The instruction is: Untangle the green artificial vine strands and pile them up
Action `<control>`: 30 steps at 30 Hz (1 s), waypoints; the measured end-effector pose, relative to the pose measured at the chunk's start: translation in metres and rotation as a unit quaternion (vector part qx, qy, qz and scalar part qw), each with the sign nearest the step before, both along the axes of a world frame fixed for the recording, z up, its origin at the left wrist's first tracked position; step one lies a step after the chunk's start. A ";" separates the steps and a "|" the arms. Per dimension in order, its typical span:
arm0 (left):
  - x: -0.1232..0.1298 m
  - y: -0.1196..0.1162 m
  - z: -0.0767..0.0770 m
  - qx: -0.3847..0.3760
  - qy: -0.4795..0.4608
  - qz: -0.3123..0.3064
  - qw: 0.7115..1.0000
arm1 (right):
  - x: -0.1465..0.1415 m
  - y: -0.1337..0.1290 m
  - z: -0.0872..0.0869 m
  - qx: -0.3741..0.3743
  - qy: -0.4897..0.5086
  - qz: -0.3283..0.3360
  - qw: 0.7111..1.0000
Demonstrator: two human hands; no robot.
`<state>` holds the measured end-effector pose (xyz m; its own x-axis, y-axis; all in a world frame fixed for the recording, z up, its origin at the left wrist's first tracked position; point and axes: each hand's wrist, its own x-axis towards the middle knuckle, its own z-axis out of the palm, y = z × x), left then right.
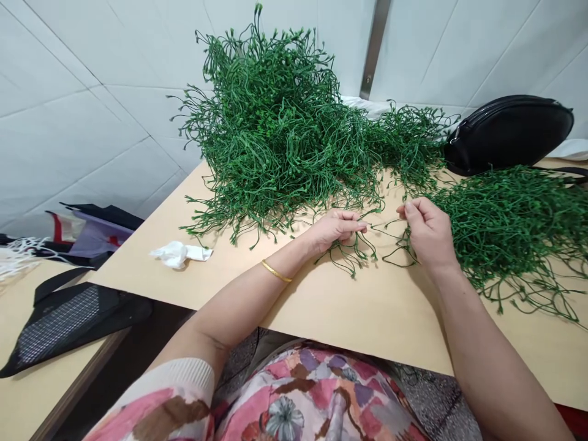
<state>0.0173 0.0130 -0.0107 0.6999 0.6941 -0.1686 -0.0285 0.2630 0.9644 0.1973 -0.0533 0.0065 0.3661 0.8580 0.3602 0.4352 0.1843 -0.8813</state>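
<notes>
In the head view, my left hand (337, 229) is closed over a small bunch of thin green artificial plant stems (351, 260), whose budded ends hang out below it. My right hand (430, 236) pinches a green stem between thumb and fingertips, a short way to the right. A thin strand spans the gap between the two hands. Behind them rises a big tangled heap of the same green stems (285, 135). A second, flatter pile of stems (509, 226) lies beside my right hand and forearm.
The wooden table (367, 318) runs to a tiled wall (68, 116). Crumpled white tissue (177, 254) lies at the left. A black bag (514, 131) stands at the back right. On a lower surface at left rests a black mesh-patterned bag (68, 321).
</notes>
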 end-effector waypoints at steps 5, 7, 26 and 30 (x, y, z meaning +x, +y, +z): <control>0.002 -0.005 0.000 0.016 0.014 0.052 0.998 | 0.006 -0.005 0.002 0.112 0.016 -0.107 0.988; 0.004 -0.008 0.000 0.023 0.014 0.070 0.997 | 0.002 -0.006 0.002 0.069 0.023 -0.080 0.994; 0.008 -0.009 -0.009 0.059 -0.038 0.052 0.996 | -0.024 -0.003 -0.015 -0.183 0.188 0.169 0.950; 0.007 -0.009 -0.008 0.072 -0.020 0.064 0.995 | -0.024 -0.001 -0.016 -0.185 0.177 0.173 0.951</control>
